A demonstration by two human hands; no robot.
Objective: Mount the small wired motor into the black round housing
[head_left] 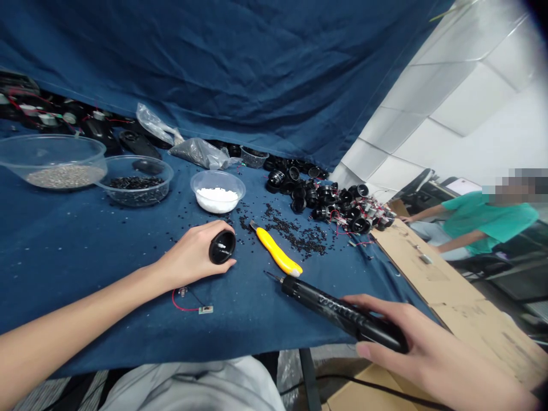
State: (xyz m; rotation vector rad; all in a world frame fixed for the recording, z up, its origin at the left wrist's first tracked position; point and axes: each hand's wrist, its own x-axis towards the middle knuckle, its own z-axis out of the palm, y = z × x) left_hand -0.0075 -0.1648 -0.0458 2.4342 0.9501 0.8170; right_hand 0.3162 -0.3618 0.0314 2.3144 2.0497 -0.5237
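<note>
mostly glossy round black cap [222, 246], ribbed screwdriver [342, 313]

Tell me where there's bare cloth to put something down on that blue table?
The widest free patch of the blue cloth lies on the near left, below the bowls and beside the left hand. A smaller strip runs between the yellow knife and the electric screwdriver. It is crowded by the black parts and the scattered black bits.
</note>
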